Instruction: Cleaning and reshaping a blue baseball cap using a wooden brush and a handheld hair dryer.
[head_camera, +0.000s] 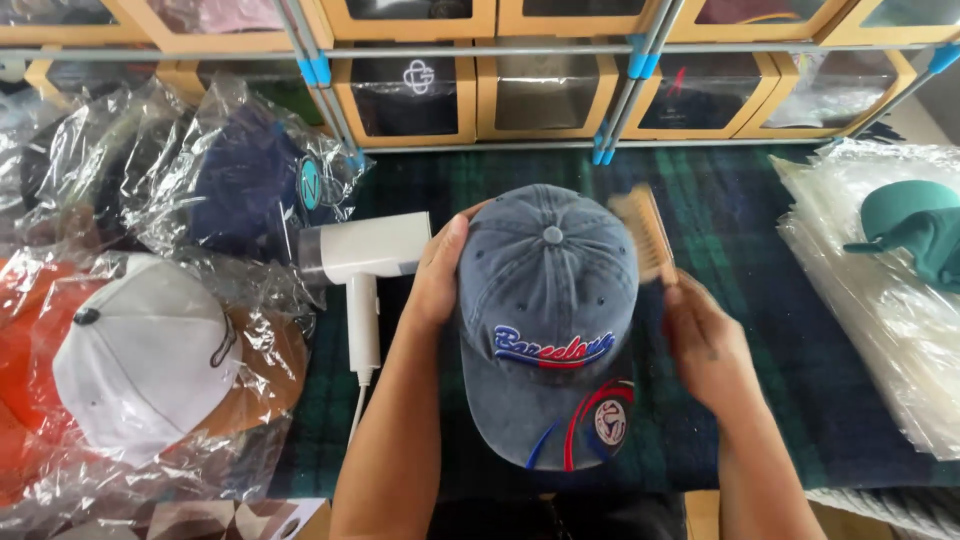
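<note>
Left hand (437, 275) grips the denim cap (548, 320), steadying it; right hand (705, 345) clenches a brush (642, 232) at the cap's side

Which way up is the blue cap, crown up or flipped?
Crown up. The washed blue cap shows its top button and embroidered front; left hand steadies its side, right hand holds a wooden brush.

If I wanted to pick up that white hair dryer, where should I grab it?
Probably by its handle, coming from the left. The white hair dryer lies flat on the plaid cloth; the handle is long and slim, pointing toward the person, and the left hand crowds its right side.
</note>
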